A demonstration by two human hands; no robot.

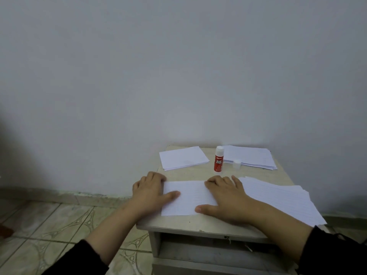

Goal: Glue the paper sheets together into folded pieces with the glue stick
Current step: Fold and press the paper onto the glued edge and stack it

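1. While both hands press on it, the folded lined sheet (188,197) lies flat at the near middle of the small table (198,225).
2. The left hand (151,190) rests at the sheet's left edge. Its thumb lies extended on the paper; its fingers (156,176) curl over the far left corner. Whether they pinch that corner cannot be told.
3. The right hand (226,197) lies palm down on the sheet's right part, fingers relaxed and spread, thumb stretched along the near edge. It grasps nothing.
4. A loose stack of lined sheets (282,199) lies to the right of the folded sheet, partly under the right hand, and overhangs the table's right edge.
5. The glue stick (218,159), red with a white top, stands upright at the far middle of the table, uncapped. Its clear cap (237,164) stands just to its right, touching the front of a far right paper stack (250,155).
6. A stack of folded white pieces (183,158) lies at the far left, apart from the glue stick.
7. Black sleeves (79,259) cover both forearms. A tiled floor (49,219) and a plain wall (178,66) surround the table.
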